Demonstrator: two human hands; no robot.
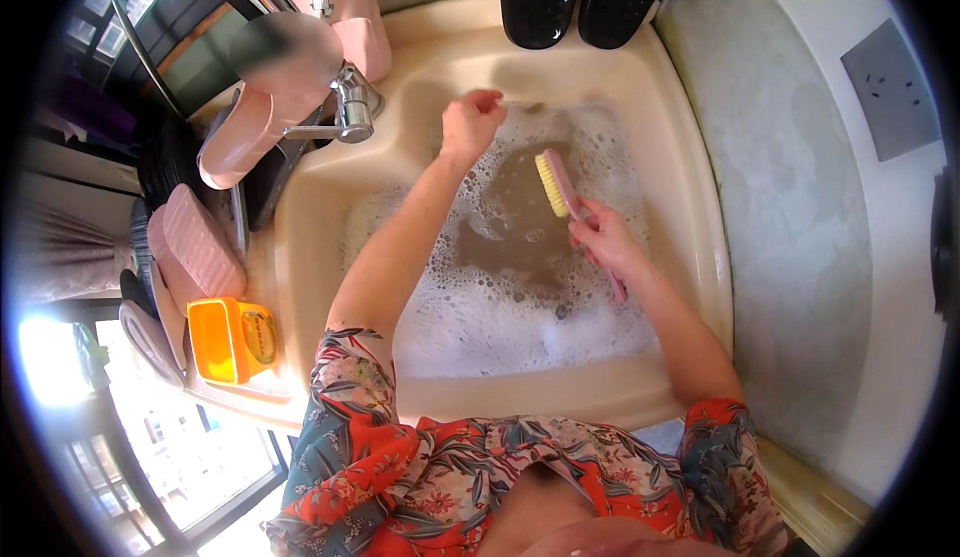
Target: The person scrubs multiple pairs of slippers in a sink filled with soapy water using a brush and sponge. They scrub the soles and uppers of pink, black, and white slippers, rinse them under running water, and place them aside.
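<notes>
My right hand [604,236] grips a pink-handled scrub brush [559,174] with pale yellow bristles, held over a cream sink basin [686,257]. Murky, soapy water [517,249] with white foam fills the basin. Above the far left part of the water is my left hand [474,123], its fingers curled in; whether it holds anything small cannot be told. A chrome faucet [352,107] stands left of that hand. A pair of black slippers [536,2] rests on the sink's back rim, and a pink slipper [238,133] lies by the faucet.
Several more slippers, some pink [204,242], line the left ledge. An orange plastic container [217,339] stands near its front. Another pink slipper [360,39] leans behind the faucet. A grey wall socket panel [890,90] is on the right wall, and a bright window is at the lower left.
</notes>
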